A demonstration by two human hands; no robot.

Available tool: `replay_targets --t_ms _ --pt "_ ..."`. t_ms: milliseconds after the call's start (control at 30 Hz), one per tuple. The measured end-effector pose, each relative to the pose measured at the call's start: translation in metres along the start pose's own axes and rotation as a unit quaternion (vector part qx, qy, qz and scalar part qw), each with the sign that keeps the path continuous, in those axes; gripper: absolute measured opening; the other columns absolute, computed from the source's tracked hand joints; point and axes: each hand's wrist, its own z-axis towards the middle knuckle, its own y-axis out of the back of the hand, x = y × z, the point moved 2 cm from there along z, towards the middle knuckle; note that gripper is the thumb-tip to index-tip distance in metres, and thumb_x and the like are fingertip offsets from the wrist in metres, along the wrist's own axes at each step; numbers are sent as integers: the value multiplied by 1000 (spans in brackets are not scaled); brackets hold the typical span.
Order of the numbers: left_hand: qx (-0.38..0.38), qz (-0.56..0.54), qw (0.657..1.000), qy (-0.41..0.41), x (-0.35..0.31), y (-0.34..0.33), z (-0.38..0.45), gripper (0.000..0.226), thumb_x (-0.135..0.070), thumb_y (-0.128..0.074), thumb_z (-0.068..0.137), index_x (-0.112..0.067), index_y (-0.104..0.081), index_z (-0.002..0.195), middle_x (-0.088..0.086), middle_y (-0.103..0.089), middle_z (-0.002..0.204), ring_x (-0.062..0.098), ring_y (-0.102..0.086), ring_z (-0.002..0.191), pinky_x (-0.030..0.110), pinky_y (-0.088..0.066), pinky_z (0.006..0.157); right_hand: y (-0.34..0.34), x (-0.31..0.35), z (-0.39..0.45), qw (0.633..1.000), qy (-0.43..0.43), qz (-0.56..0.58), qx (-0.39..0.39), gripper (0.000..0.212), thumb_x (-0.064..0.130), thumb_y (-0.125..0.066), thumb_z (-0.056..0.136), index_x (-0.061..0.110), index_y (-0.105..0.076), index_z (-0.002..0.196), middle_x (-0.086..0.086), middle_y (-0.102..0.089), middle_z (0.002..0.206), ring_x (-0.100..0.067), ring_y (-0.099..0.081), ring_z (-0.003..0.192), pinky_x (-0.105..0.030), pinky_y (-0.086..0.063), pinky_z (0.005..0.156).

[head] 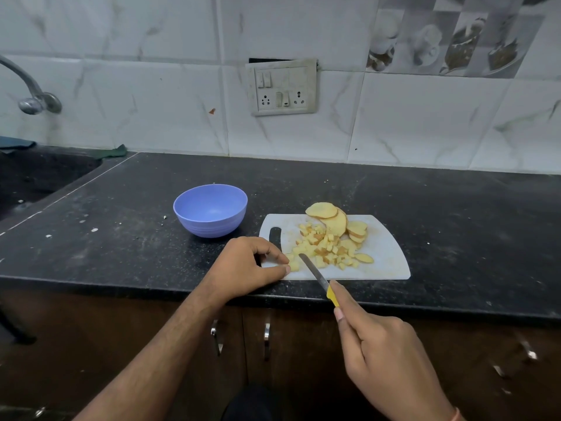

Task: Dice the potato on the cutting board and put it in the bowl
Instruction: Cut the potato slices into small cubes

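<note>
Potato dice [321,250] and slices [335,218] lie on the board [385,253], which nears the tabletop [121,238] front edge. Left hand [246,265] pinches a dice piece; right hand [385,347] grips the knife [315,273]. Bowl [210,209] stands just left, bare tabletop around.

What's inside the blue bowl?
Nothing that shows: the bowl looks empty, with only its smooth blue inside visible. Its near wall hides a little of the inside. The potato cubes are all on the cutting board.
</note>
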Motion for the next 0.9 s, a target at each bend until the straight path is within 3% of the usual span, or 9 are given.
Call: replay_targets --t_ms 167,333,467,633,900 --pt "4 -14 1000 -3 1 -2 1 10 -35 -92 81 -36 -85 89 -24 -77 96 1 -72 93 24 -54 79 -3 12 0 1000 -1 -3 4 52 30 -61 92 24 -60 144 22 -30 48 -8 -40 36 -13 -16 38" --pt "9 -22 1000 -6 1 -2 1 11 -35 -91 82 -36 -86 91 -23 -77 96 5 -73 93 33 -59 82 -8 12 2 1000 4 -26 18 53 30 -63 90 23 -61 143 19 -41 46 -6 -40 35 -9 -10 42" --pt "12 -31 999 0 1 -2 2 12 -34 -92 81 -36 -87 91 -22 -78 95 6 -73 92 38 -61 84 -12 10 2 998 20 -48 38 58 29 -67 91 24 -55 148 19 -44 48 -5 -41 36 -13 -21 39" --pt "9 -51 999 12 1 -2 3 12 -35 -94 78 -36 -87 89 -18 -79 91 9 -75 89 42 -61 85 -18 7 4 995 26 -76 60 60 33 -61 90 25 -53 149 17 -42 44 -6 -39 33 -19 -24 33" --pt "10 -48 998 29 1 -3 5 8 -32 -94 79 -34 -87 83 -20 -78 91 4 -74 88 31 -59 82 -15 -7 -1 989 59 -117 69 70 31 -63 88 25 -44 155 15 -40 44 -9 -35 32 -20 -15 36"
